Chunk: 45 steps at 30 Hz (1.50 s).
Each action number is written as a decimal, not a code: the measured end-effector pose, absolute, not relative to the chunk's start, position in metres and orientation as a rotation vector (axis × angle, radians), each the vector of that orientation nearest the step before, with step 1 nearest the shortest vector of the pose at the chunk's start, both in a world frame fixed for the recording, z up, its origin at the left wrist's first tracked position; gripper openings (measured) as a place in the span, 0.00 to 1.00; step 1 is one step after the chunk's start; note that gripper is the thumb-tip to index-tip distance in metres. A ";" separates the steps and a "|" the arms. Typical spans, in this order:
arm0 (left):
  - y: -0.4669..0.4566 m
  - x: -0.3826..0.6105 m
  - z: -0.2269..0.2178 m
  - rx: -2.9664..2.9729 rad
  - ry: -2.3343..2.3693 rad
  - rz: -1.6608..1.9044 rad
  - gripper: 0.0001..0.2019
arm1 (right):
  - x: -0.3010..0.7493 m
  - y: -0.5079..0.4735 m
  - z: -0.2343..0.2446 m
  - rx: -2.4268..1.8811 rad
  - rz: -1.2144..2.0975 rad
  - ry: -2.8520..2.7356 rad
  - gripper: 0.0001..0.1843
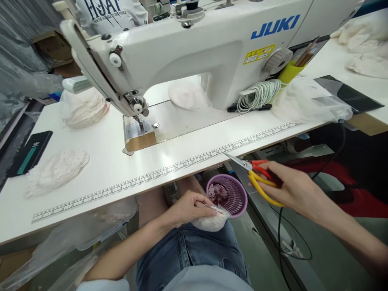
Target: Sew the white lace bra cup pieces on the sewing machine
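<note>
Over my lap, my left hand (192,208) pinches a white fabric piece (212,221) by its edge, where some reddish marks show. My right hand (291,188) grips scissors (257,176) with one red and one yellow handle. Their blades point up and left, over the front edge of the sewing table (169,157), apart from the fabric. Just beyond the held fabric, below the table edge, is a purple basket (242,198) with whitish and dark red scraps (217,193) inside.
A white JUKI sewing machine (188,52) stands on the table, behind a printed ruler strip (163,171). Lace pieces (57,169) and a fabric stack (85,109) lie left, beside a black phone-like item (30,153). Coiled cord (257,97) sits right. A person (112,16) is behind.
</note>
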<state>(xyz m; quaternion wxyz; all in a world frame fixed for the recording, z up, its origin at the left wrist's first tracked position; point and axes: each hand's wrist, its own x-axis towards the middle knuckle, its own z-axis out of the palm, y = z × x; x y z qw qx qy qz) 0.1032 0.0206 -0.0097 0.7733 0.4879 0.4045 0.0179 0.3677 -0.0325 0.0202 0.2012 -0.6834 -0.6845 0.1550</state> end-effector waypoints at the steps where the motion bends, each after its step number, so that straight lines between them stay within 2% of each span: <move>1: 0.020 0.101 -0.009 1.060 0.885 0.051 0.21 | 0.370 -0.017 0.028 -1.910 0.344 -2.006 0.20; 5: 0.017 0.088 -0.007 1.047 0.897 0.102 0.20 | 0.381 0.040 0.043 -1.956 0.102 -2.298 0.21; 9: 0.016 0.073 -0.008 1.023 0.877 0.148 0.20 | 0.396 0.072 0.043 -1.941 0.146 -2.432 0.15; 13: 0.014 0.062 -0.015 1.000 0.862 0.181 0.19 | 0.395 0.078 0.045 -2.081 0.010 -2.459 0.09; 16: 0.012 0.057 -0.018 0.994 0.856 0.196 0.19 | 0.372 0.065 0.052 -2.245 -0.377 -2.393 0.11; 18: 0.012 0.055 -0.017 1.015 0.850 0.216 0.18 | 0.343 0.046 0.056 -2.133 -0.607 -2.323 0.14; 19: 0.012 0.055 -0.015 1.028 0.849 0.225 0.17 | 0.326 0.034 0.056 -2.006 -0.558 -2.292 0.15; 20: 0.012 0.055 -0.014 1.039 0.846 0.235 0.16 | 0.309 0.021 0.056 -1.832 -0.360 -2.289 0.15; 22: 0.013 0.054 -0.012 1.057 0.829 0.265 0.15 | 0.275 -0.002 0.050 -1.558 0.314 -2.386 0.15; 24: 0.014 0.053 -0.012 1.093 0.804 0.292 0.14 | 0.251 -0.017 0.040 -1.521 0.736 -2.399 0.16; 30: 0.014 0.038 -0.016 1.061 0.748 0.286 0.16 | 0.246 -0.019 0.015 -1.535 1.472 -1.929 0.18; 35: 0.013 0.033 -0.016 1.063 0.716 0.224 0.15 | 0.250 -0.015 0.012 -1.442 1.792 -1.674 0.18; 45: 0.013 0.023 -0.018 1.194 0.710 0.153 0.12 | 0.252 -0.014 0.001 -1.353 1.968 -1.511 0.18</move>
